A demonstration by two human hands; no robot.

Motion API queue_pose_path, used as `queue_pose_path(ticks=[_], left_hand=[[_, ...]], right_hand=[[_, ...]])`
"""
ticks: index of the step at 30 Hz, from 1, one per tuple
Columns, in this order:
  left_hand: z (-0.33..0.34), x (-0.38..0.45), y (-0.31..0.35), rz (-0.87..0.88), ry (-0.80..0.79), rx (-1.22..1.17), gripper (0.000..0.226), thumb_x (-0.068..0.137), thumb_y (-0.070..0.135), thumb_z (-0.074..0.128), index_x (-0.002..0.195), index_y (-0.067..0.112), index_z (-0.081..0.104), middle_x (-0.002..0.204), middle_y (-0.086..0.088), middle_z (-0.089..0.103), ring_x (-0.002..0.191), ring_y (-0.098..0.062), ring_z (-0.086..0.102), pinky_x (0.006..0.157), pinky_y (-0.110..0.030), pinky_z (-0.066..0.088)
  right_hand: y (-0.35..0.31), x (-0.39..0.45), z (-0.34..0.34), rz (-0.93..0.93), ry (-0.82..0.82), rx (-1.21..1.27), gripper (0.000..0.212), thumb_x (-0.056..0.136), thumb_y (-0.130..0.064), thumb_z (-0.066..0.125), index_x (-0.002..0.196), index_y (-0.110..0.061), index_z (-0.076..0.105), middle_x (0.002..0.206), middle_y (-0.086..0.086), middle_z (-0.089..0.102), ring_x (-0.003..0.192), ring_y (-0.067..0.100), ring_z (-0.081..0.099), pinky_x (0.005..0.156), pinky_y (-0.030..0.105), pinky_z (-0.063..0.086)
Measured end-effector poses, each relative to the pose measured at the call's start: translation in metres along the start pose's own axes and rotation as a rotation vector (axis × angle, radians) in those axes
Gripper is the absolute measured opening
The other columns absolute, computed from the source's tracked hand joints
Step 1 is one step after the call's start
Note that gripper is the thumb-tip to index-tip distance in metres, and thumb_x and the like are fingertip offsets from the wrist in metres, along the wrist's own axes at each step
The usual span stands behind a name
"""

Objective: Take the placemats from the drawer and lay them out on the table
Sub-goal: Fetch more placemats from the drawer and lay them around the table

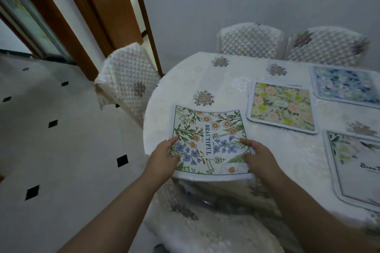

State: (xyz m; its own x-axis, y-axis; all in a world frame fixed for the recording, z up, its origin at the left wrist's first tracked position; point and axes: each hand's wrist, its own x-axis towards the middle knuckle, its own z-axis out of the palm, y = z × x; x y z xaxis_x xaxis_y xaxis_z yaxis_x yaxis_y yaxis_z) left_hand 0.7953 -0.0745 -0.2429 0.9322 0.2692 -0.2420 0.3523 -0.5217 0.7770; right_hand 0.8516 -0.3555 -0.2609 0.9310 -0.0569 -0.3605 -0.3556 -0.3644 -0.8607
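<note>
A placemat printed with flowers and the word BEAUTIFUL (207, 129) lies at the near left edge of the round table (185, 80), its near edge sticking out past the rim. My left hand (164, 159) grips its near left corner, thumb on top. My right hand (257, 157) grips its near right corner the same way. Three more placemats lie on the table: a yellow and peach one (281, 107), a blue one (345, 86) at the far right, and a pale one (355, 168) at the near right, cut off by the frame.
The table wears a white cloth with purple flower patches. Quilted chairs stand at the left (129, 80), at the back (249, 40) and back right (327, 46); another chair seat (205, 230) sits below my arms. White tiled floor (61, 150) spreads left, with a wooden door frame (86, 16).
</note>
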Motion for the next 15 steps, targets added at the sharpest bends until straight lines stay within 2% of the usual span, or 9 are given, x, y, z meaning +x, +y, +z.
queue_pose_path(ticks=[4,7,9,11,13,15], left_hand=[[0.005,0.079,-0.029,0.066,-0.095,0.063,0.062,0.093,0.013,0.066,0.150,0.027,0.045,0.149,0.000,0.047,0.131,-0.018,0.049,0.113,-0.037,0.041],[0.015,0.128,-0.046,0.092,-0.182,0.095,0.065,0.093,0.016,0.068,0.152,0.027,0.042,0.150,-0.001,0.045,0.132,-0.019,0.048,0.113,-0.035,0.040],[0.022,0.156,-0.055,0.110,-0.224,0.114,0.066,0.093,0.018,0.068,0.152,0.027,0.041,0.151,-0.002,0.045,0.133,-0.020,0.048,0.112,-0.035,0.041],[0.032,0.179,-0.063,0.133,-0.253,0.130,0.066,0.094,0.019,0.068,0.153,0.026,0.041,0.151,-0.002,0.045,0.134,-0.020,0.047,0.112,-0.033,0.039],[0.042,0.193,-0.070,0.152,-0.275,0.143,0.066,0.094,0.020,0.068,0.153,0.025,0.040,0.149,-0.002,0.045,0.134,-0.018,0.045,0.108,-0.023,0.033],[0.053,0.199,-0.078,0.152,-0.295,0.148,0.067,0.094,0.020,0.069,0.154,0.023,0.039,0.145,-0.003,0.047,0.129,-0.016,0.046,0.102,-0.018,0.031]], right_hand=[[0.003,0.044,0.037,0.050,0.105,-0.038,0.050,0.092,0.006,0.049,0.125,-0.028,0.066,0.120,0.006,0.065,0.064,0.016,0.064,0.041,0.019,0.044],[0.017,0.070,0.057,0.090,0.190,-0.055,0.052,0.092,0.006,0.047,0.127,-0.029,0.064,0.117,0.006,0.064,0.070,0.017,0.066,0.048,0.024,0.052],[0.025,0.086,0.067,0.099,0.221,-0.110,0.054,0.092,0.006,0.045,0.132,-0.026,0.062,0.122,0.008,0.063,0.076,0.011,0.063,0.051,0.018,0.051],[0.033,0.100,0.074,0.112,0.236,-0.176,0.054,0.093,0.005,0.045,0.135,-0.025,0.060,0.130,0.009,0.060,0.087,0.014,0.061,0.064,0.017,0.052],[0.041,0.110,0.078,0.116,0.245,-0.227,0.054,0.093,0.003,0.047,0.137,-0.026,0.059,0.135,0.010,0.057,0.102,0.021,0.060,0.082,0.027,0.055],[0.052,0.119,0.079,0.117,0.255,-0.262,0.055,0.093,0.002,0.048,0.139,-0.027,0.057,0.138,0.010,0.055,0.112,0.024,0.059,0.094,0.032,0.053]])
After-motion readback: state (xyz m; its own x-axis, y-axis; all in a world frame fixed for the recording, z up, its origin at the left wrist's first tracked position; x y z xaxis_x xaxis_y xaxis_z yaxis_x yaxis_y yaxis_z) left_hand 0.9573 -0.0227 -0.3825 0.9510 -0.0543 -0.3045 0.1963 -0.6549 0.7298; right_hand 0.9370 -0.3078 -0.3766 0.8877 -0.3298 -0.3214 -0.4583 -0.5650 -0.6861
